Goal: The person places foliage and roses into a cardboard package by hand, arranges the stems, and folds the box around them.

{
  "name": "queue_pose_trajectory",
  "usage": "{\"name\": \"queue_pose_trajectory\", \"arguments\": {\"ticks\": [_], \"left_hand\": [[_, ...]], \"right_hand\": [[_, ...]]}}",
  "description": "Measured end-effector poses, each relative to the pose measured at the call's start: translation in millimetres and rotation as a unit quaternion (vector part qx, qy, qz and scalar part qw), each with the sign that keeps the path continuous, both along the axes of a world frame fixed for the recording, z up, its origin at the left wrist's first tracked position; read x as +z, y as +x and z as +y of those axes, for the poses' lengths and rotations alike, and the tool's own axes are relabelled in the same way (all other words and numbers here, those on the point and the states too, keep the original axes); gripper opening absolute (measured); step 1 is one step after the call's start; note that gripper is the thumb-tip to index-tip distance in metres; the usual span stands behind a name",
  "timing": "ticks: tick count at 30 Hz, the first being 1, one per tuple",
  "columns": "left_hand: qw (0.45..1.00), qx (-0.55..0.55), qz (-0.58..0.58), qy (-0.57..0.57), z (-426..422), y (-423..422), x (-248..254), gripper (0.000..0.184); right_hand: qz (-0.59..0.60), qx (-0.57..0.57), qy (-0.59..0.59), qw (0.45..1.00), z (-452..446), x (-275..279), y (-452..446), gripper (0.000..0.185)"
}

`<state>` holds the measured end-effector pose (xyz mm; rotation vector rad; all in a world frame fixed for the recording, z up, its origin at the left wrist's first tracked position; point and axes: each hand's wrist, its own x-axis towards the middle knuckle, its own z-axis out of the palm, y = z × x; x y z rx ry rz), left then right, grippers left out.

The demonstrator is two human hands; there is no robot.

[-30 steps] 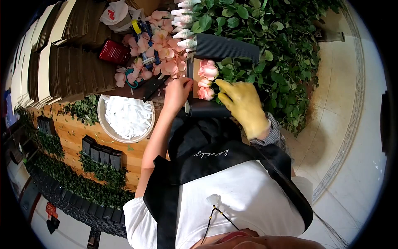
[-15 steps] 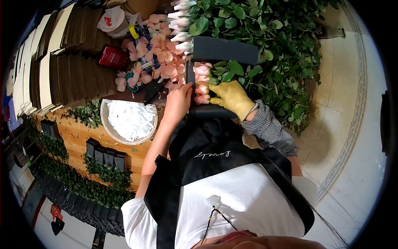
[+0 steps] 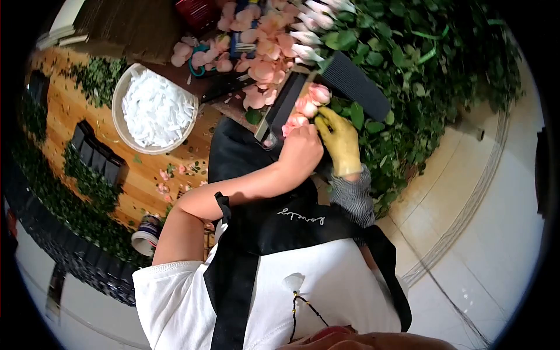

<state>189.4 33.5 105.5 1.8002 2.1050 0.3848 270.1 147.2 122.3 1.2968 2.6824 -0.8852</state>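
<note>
Pink roses (image 3: 306, 106) lie in a row on a tan strip beside a dark, long-edged piece (image 3: 281, 108). My bare left hand (image 3: 301, 150) is closed at the near end of this row, its fingertips pinching a pink rose (image 3: 293, 123). In a yellow glove, my right hand (image 3: 340, 143) sits just right of the flowers with its fingers bent toward them. Whatever those gloved fingers close on is hidden. A black ribbed pad (image 3: 356, 86) stands slanted beyond the glove, among the leaves.
Green leafy stems (image 3: 431, 76) fill the right. White wrapped rosebuds (image 3: 308, 45) and loose pink petals (image 3: 263, 70) lie at the back. To the left stand a tub of white pieces (image 3: 119, 125) and a cardboard stack (image 3: 128, 29). A cup (image 3: 144, 239) is on the floor.
My view has turned, and the rose row and ribbed pad now slant. My left hand has moved right from the dark edge onto the roses. The gloved fingers, spread before, are more bent.
</note>
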Motion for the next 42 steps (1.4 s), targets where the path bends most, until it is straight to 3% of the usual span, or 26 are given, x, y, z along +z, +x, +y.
{"name": "queue_pose_trajectory", "arguments": {"ticks": [3,7,9,11,13,14,15,16,17,18,21,23,24,25,27,30,33,34,35,37,38,42], "left_hand": [[0.994,0.027,0.063,0.086,5.4,-4.6,6.7,0.031],[0.99,0.014,0.138,0.029,8.3,7.9,4.1,0.039],[0.994,-0.022,0.098,-0.04,9.2,9.6,6.4,0.041],[0.996,-0.033,0.076,-0.031,8.2,6.2,4.7,0.041],[0.995,-0.047,0.077,-0.043,7.3,6.1,5.1,0.04],[0.996,-0.043,0.077,-0.03,7.4,4.1,5.5,0.038],[0.996,-0.044,0.076,-0.028,7.8,4.3,3.5,0.038],[0.998,-0.024,0.06,-0.012,8.2,4.7,0.0,0.038],[0.999,-0.005,0.046,0.002,8.6,-0.3,-0.1,0.037],[1.0,0.021,-0.016,0.012,9.1,-6.8,-2.9,0.031],[0.951,0.043,-0.306,0.004,13.6,-53.9,-18.9,0.012],[0.898,0.171,-0.377,0.151,13.9,-81.7,-27.1,0.018],[0.916,0.207,-0.297,0.171,15.0,-89.4,-23.1,0.029],[0.914,0.231,-0.295,0.153,22.6,-86.3,-30.0,0.04],[0.929,0.206,-0.284,0.119,40.7,-70.0,-58.1,0.051],[0.935,0.206,-0.26,0.123,51.7,-54.7,-69.2,0.052],[0.926,0.186,-0.294,0.144,48.8,-59.0,-77.6,0.05],[0.927,0.185,-0.301,0.123,46.3,-58.8,-75.3,0.05],[0.934,0.164,-0.293,0.12,46.4,-61.3,-74.9,0.05],[0.938,0.153,-0.301,0.083,44.8,-62.4,-81.4,0.048],[0.943,0.159,-0.264,0.124,43.7,-59.5,-86.5,0.045],[0.947,0.154,-0.273,0.078,45.3,-64.0,-81.0,0.042]], "right_hand": [[0.041,0.044,-0.02,0.998,-0.4,-0.1,9.9,0.03],[0.074,0.028,-0.031,0.996,-4.0,-9.0,16.7,0.032],[-0.075,0.036,0.154,0.985,-5.6,11.2,5.7,0.032],[-0.086,0.043,0.226,0.969,0.0,13.7,-0.3,0.028],[-0.093,0.084,0.182,0.975,11.8,-13.7,13.4,0.03],[-0.11,0.009,0.111,0.988,3.5,-4.9,-4.1,0.034],[-0.111,0.007,0.113,0.987,6.4,-0.4,-5.3,0.034],[-0.05,-0.074,-0.043,0.995,12.5,3.1,-4.7,0.032],[0.015,-0.153,-0.2,0.968,17.1,6.0,-5.9,0.031],[0.014,-0.145,-0.24,0.96,19.3,10.3,-5.6,0.038],[-0.028,-0.15,-0.259,0.954,23.4,21.3,-7.2,0.037],[-0.036,-0.15,-0.267,0.951,25.1,15.8,-1.8,0.035],[-0.039,-0.165,-0.273,0.947,23.7,14.5,-3.7,0.036],[-0.042,-0.182,-0.279,0.942,21.6,15.0,-3.8,0.037],[-0.05,-0.15,-0.234,0.959,20.2,15.2,-0.8,0.039],[-0.067,-0.017,-0.023,0.997,12.1,8.3,3.3,0.036],[0.051,-0.039,0.022,0.998,4.2,26.8,4.0,0.037],[0.13,-0.103,-0.054,0.985,-0.6,32.9,-0.3,0.035],[0.143,-0.123,-0.051,0.981,-2.4,27.5,-0.9,0.035],[0.204,-0.092,-0.01,0.975,3.3,12.7,-0.5,0.036],[0.171,-0.051,0.004,0.984,8.1,10.8,0.1,0.039],[0.189,-0.024,0.084,0.978,8.5,-4.3,-5.2,0.035]]}}
